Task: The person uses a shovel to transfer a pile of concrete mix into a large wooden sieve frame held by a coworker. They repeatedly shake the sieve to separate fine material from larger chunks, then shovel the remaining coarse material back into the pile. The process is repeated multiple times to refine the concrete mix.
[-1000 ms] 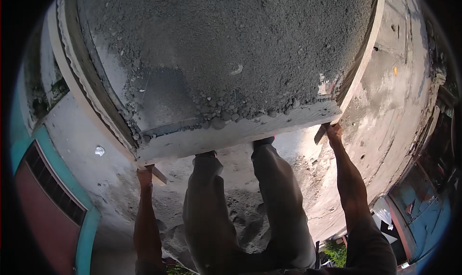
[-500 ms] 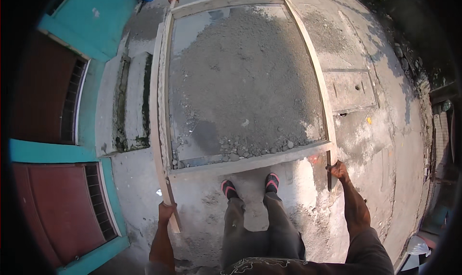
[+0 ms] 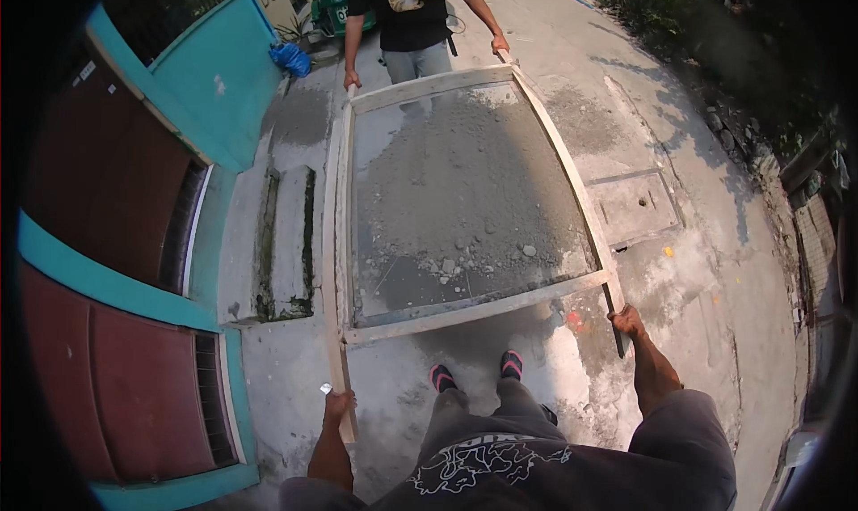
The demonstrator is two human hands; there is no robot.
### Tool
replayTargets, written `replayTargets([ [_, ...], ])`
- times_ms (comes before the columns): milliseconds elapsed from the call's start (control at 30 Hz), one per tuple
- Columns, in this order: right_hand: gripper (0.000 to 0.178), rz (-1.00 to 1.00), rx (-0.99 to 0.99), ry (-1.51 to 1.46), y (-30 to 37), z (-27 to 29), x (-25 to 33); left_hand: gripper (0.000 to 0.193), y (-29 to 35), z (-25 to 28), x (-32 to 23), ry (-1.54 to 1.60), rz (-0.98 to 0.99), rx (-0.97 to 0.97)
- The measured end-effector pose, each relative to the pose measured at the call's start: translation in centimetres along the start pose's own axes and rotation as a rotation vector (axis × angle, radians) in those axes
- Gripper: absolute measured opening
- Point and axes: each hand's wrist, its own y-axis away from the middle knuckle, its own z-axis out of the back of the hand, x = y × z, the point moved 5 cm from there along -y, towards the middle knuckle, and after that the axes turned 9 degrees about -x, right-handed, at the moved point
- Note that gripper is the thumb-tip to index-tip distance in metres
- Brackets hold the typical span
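A large rectangular wooden-framed sieve point(image 3: 479, 309) spans the middle of the view, held off the ground. Grey sand mixed with gravel point(image 3: 465, 176) covers most of its mesh, with stones scattered toward the near side. Wrapped round the near left handle is my left hand point(image 3: 338, 405). My right hand point(image 3: 627, 321) grips the near right handle, just past the frame's corner. At the far end a person in a dark shirt point(image 3: 407, 19) holds the other two handles, with one hand point(image 3: 352, 79) at the left and one hand point(image 3: 500, 44) at the right.
To the left stand a teal wall point(image 3: 210, 95) with brown doors point(image 3: 125, 368) and a low concrete step point(image 3: 290, 243). A blue bag point(image 3: 290, 59) and a green vehicle point(image 3: 336, 6) are farther back. A square cover point(image 3: 633, 207) lies in the concrete at right.
The view has tilted up, showing more of the other person. Stones that lay along the sieve's near rail now lie farther toward its middle. Both my hands keep their grip.
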Motion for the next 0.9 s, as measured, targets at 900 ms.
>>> replayTargets([
  [900,0.053,-0.729,-0.019,-0.641,-4.8,18.6,3.1,0.023,-1.1,5.0,-9.1,-0.261,-0.102,-0.133],
])
